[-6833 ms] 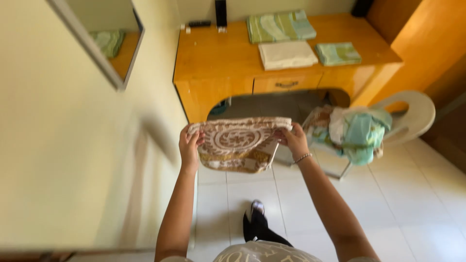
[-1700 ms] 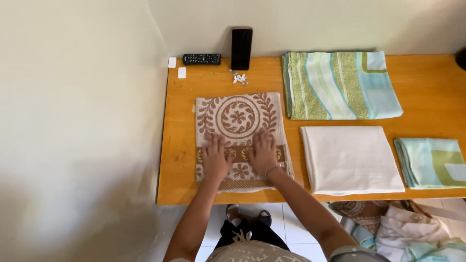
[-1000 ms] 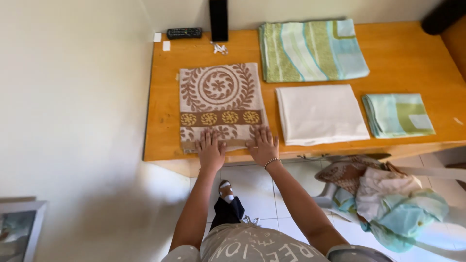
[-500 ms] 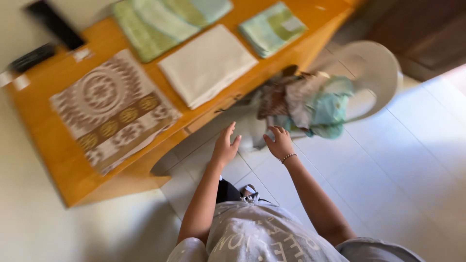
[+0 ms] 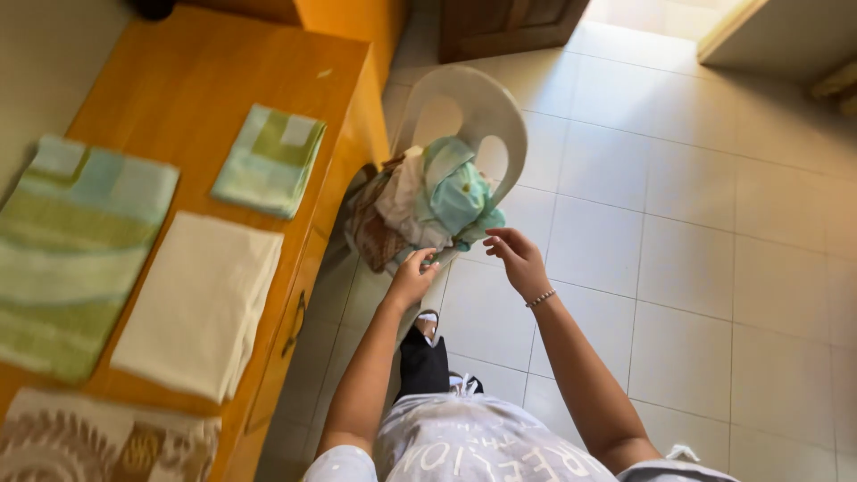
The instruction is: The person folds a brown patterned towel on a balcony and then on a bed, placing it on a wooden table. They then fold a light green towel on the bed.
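A heap of unfolded cloths (image 5: 427,207), teal, white and brown, lies on a white plastic chair (image 5: 471,105). My left hand (image 5: 412,275) touches the lower edge of the heap, fingers curled at a cloth. My right hand (image 5: 516,257) hovers just right of the heap with fingers apart, holding nothing. On the wooden desk (image 5: 202,86) to the left lie folded cloths: a small green checked one (image 5: 270,161), a cream one (image 5: 202,302), a large green striped one (image 5: 73,248) and a brown patterned one (image 5: 98,443).
The desk has a drawer handle (image 5: 293,323) on its front. Pale floor tiles (image 5: 714,268) spread to the right of the chair. A wooden door or cabinet (image 5: 509,25) stands at the top. My feet show below the chair.
My hands left the brown patterned cloth on the desk. I turned toward the chair, and both hands have reached the heap of cloths.
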